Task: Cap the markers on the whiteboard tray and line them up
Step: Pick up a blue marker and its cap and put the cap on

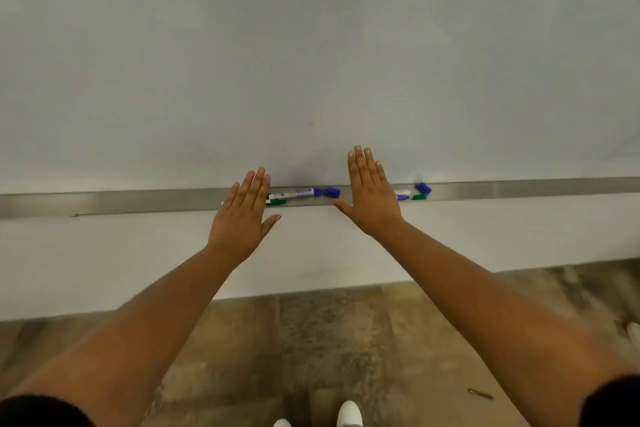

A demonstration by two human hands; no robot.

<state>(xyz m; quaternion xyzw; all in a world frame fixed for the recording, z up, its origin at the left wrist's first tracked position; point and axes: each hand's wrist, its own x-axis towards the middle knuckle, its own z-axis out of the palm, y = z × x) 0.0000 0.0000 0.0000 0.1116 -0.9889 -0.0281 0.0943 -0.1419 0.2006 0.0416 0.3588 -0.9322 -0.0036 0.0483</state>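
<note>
A metal whiteboard tray runs across the view below the whiteboard. Between my hands lies a white marker with blue print, and a loose blue cap sits at its right end. A green-marked marker lies just in front of it, partly hidden by my left hand. To the right of my right hand are another marker, a blue cap and a green cap. My left hand and my right hand are flat, fingers extended, holding nothing, in front of the tray.
Below the tray is a white wall panel, then a mottled brown floor. White shoe tips show at the bottom edge. A small dark object lies on the floor at lower right.
</note>
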